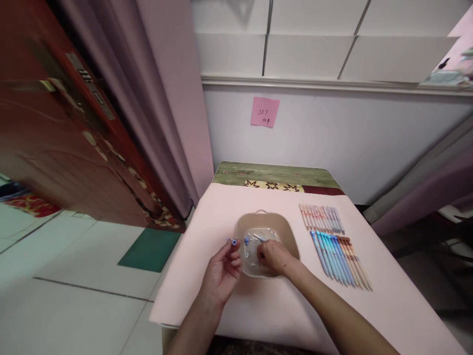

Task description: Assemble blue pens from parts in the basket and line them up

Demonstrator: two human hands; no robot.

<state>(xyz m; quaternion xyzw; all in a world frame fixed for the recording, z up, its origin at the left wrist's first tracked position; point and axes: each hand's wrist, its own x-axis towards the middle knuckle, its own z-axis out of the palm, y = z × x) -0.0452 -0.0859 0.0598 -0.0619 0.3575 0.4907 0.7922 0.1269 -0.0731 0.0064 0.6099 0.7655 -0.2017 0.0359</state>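
Between the thumb and fingers of my left hand (223,271) is a small blue cap (234,242), held at the left edge of a beige basin (290,234). My right hand (273,255) reaches inside the basin, its fingers closed near a thin white piece (258,237); whether it grips that piece or something smaller is hidden. Another small blue part (247,241) and several small white bits lie on the basin's bottom. To the right, a row of blue and brown pens (338,259) lies side by side, below a second row of paler pens (321,218).
The basin stands on a table with a pale pink cover (210,212). Behind the table is a wall with a pink note (265,112). At the left are a purple curtain (148,98) and a red door (55,133); a green mat (150,250) lies on the floor.
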